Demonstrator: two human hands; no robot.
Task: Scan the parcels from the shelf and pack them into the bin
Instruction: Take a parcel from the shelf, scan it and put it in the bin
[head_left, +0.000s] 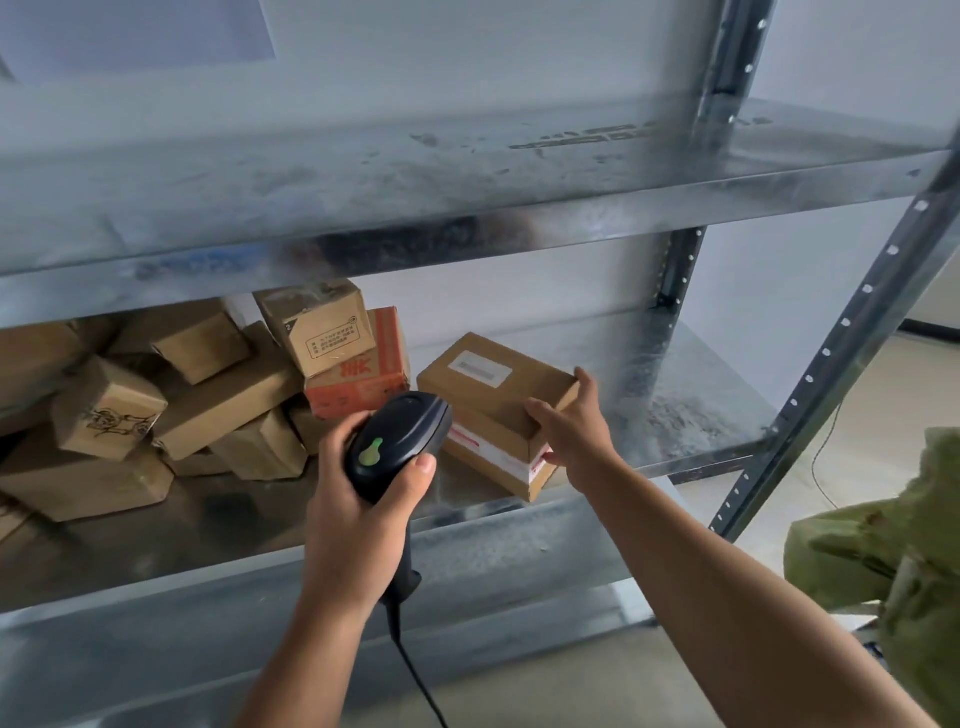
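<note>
The right grip (571, 423) clasps the right end of the labelled cardboard parcel (493, 397), thumb on top and fingers round the corner. The parcel lies on the metal shelf (675, 415), just right of the heaped boxes (223, 395). The left grip (363, 488) wraps the barcode scanner (400, 441), whose nose is near the parcel. It looks best to tip the white label (480, 368) toward the scanner and hold both steady.

Both forearms are bare and stretch forward and up. The left hand (358, 499) grips a scanner (400, 441) in front of the shelf's (675, 415) front edge, with its fingers wrapped round the left side and its thumb pressed along the right of the head. The right hand (579, 431) reaches past that edge and clasps the near right end of a parcel (493, 384), with fingers spread over its top and corner.
</note>
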